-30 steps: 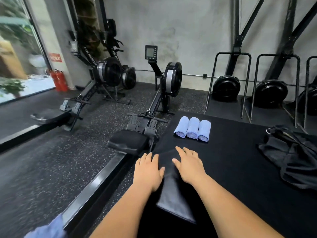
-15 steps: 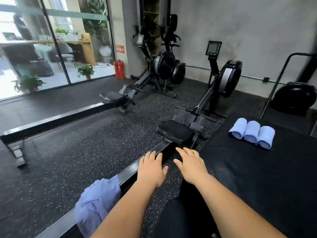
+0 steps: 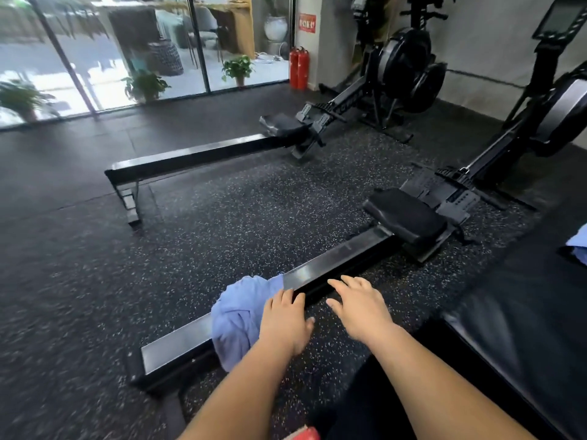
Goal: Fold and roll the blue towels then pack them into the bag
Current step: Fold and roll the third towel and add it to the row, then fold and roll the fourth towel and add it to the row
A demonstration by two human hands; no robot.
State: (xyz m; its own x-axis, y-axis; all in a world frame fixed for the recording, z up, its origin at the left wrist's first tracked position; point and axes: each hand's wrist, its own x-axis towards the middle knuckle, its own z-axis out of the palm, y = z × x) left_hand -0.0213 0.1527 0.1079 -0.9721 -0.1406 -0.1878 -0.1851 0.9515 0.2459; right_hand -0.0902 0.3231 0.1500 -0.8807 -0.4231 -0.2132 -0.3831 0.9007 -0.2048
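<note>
A crumpled blue towel is draped over the rail of the nearer rowing machine. My left hand hovers right beside the towel with fingers straight, holding nothing. My right hand is stretched out flat over the speckled floor just right of the rail, also holding nothing. At the right edge, a sliver of a rolled blue towel lies on the black padded mat. The bag is out of view.
The nearer rower's seat sits up the rail to the right. A second rowing machine lies further back. Red fire extinguishers and potted plants stand by the glass wall.
The view has swung left, away from the mat and the three rolled towels. Both hands have moved with it toward the crumpled towel on the rail, which is now much closer.
</note>
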